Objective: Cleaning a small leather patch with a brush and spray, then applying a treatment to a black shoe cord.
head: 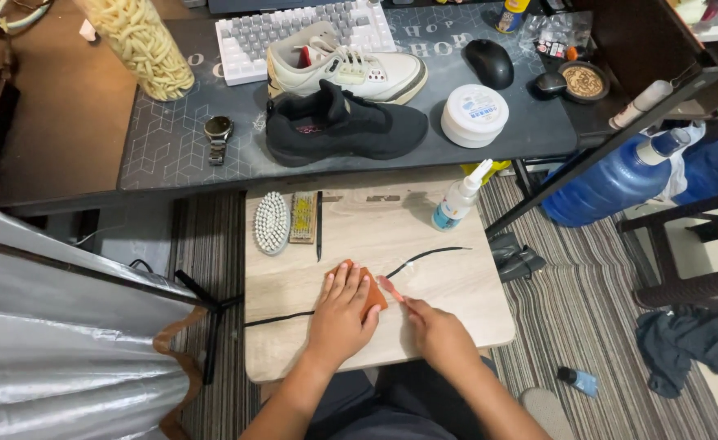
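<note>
shoelace (424,257) pinned under orange cloth (373,295) by left hand (341,314), right hand (436,330) brushing.

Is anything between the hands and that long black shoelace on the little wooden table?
Partly. The left hand presses a small orange block down over the thin black shoelace, so the block lies between that palm and the lace. The right hand holds a small pink brush beside it; nothing else blocks it.

- Warm indoor light is falling evenly from above, leaving soft shadows.
- Glare is catching the silver sheet (65,326) at left.
- Wide-angle distortion is bending the edges.
</note>
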